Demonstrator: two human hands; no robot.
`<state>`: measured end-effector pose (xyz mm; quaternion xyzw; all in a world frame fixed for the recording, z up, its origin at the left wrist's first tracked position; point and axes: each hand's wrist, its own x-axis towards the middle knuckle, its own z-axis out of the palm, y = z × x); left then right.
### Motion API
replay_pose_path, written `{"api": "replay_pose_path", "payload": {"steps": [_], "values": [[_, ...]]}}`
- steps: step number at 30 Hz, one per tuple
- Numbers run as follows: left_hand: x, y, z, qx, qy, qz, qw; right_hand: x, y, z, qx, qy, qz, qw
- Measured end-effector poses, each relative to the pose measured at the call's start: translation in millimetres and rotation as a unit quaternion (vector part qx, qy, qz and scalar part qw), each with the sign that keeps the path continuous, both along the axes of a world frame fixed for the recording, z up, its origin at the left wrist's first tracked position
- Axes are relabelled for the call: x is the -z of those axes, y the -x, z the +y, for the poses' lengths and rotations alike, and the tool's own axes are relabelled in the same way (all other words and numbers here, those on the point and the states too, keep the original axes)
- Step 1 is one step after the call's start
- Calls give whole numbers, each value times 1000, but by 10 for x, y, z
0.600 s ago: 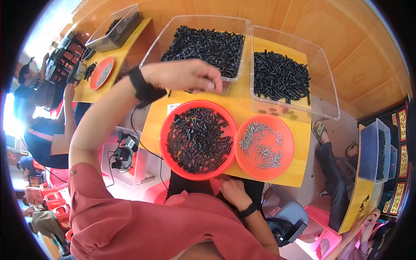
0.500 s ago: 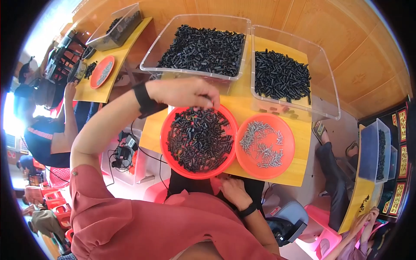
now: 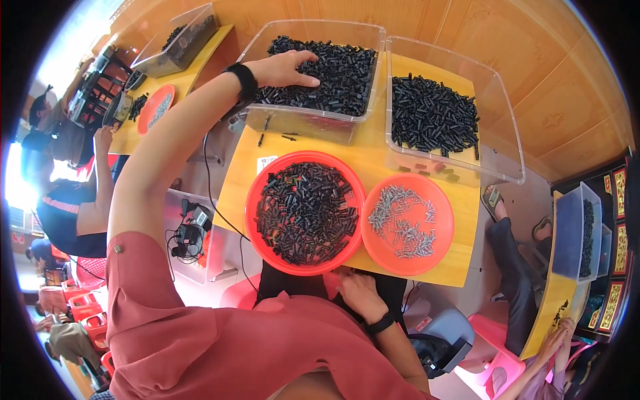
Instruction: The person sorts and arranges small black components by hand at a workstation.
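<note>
My left hand (image 3: 288, 69) reaches over the left clear bin (image 3: 248, 87), its thumb and fingers apart, touching the top of many small black cylindrical pieces (image 3: 333, 80). No piece shows in its grip. Nearest me, a round red basket (image 3: 252, 230) holds more short black pieces (image 3: 307, 210). Beside it on the right stands an orange-red dish (image 3: 430, 207) with small silvery metal pins or screws (image 3: 403, 227). My right hand (image 3: 360, 295) rests low by my lap, below the table edge, its fingertips hidden.
A second clear bin (image 3: 497, 143) of black pieces stands at the back right of the yellow table (image 3: 460, 257). A few loose black pieces (image 3: 289, 138) and a white label (image 3: 265, 162) lie behind the basket. Cables (image 3: 211, 180) hang at the left. Other people work at side tables.
My left hand has moved from above the red basket up and away from me into the left clear bin. Loose black pieces and the label are now uncovered. My right hand has stayed still.
</note>
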<state>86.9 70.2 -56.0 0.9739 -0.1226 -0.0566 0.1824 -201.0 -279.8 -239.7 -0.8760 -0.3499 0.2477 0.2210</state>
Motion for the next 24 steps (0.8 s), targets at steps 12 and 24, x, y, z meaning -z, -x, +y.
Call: {"api": "replay_pose_path", "payload": {"steps": [12,24], "values": [[184,-218,-279,126,-135,51,981,36,-7,18,8,-22,-21,1000],[-107,-265,-61,5,-91,-69,994,24,9,21,8,-48,-33,998]]}}
